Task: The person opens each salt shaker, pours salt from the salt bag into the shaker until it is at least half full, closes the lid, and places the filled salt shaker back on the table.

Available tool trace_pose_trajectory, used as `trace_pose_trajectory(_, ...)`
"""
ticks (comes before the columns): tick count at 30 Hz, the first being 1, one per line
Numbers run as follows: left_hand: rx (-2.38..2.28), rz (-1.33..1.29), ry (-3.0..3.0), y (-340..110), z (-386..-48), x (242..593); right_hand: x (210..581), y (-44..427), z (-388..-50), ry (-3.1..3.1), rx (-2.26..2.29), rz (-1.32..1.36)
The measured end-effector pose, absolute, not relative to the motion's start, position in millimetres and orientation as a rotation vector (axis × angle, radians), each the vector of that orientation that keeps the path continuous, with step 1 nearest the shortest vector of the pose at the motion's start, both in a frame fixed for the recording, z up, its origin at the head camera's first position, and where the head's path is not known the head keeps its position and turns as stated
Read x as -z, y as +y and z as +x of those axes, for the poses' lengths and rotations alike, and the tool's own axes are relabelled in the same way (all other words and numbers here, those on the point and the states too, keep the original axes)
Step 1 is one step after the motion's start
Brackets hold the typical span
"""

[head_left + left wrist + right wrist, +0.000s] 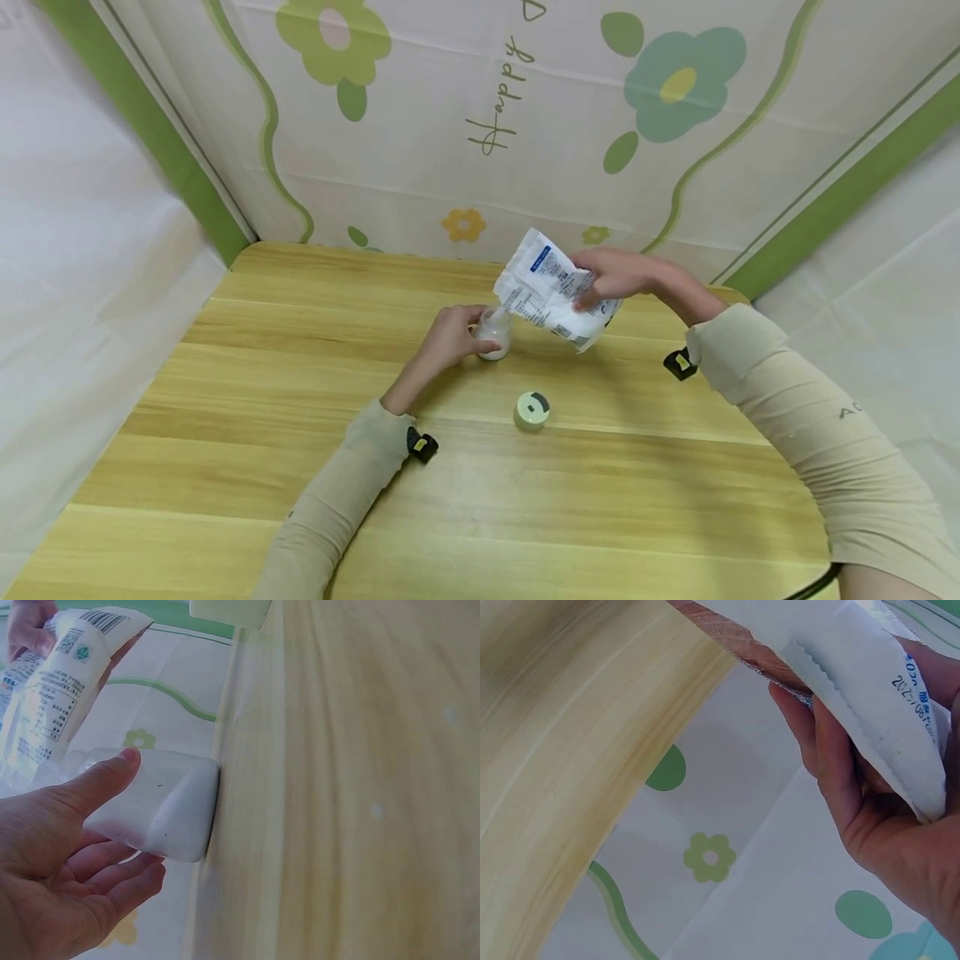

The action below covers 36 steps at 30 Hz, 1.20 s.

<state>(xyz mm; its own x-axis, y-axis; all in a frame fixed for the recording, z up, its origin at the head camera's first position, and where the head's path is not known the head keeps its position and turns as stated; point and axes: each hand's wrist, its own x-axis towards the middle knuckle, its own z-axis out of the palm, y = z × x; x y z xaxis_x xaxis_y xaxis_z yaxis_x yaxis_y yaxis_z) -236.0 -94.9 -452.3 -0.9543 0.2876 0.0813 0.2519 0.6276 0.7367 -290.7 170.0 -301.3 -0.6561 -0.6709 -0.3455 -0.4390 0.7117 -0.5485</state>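
My left hand (448, 337) grips a small clear jar (495, 329) that stands on the table, its thumb and fingers on either side. White contents lie in the bottom of the jar (184, 810), as the left wrist view shows. My right hand (617, 275) holds a white printed plastic bag (547, 292) tilted down to the left. The bag's lower corner reaches the jar's mouth, and a pale white stream shows there. In the right wrist view the fingers (832, 757) curl under the bag (870, 690). A pale green round lid (532, 408) sits on the table nearer me.
The wooden table (465, 508) ends at the back against a white curtain (420, 150) printed with flowers. White cloth walls flank both sides. Black wrist cameras sit on the left sleeve (378, 437) and the right sleeve (738, 342).
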Motion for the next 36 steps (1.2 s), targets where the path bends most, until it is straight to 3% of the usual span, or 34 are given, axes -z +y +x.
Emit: trace_pose_trajectory(36,-1.281,0.464,2.78,-94.6,-235.9,451.9,300.5,172.3,-289.3,2.398,0.631,-0.849)
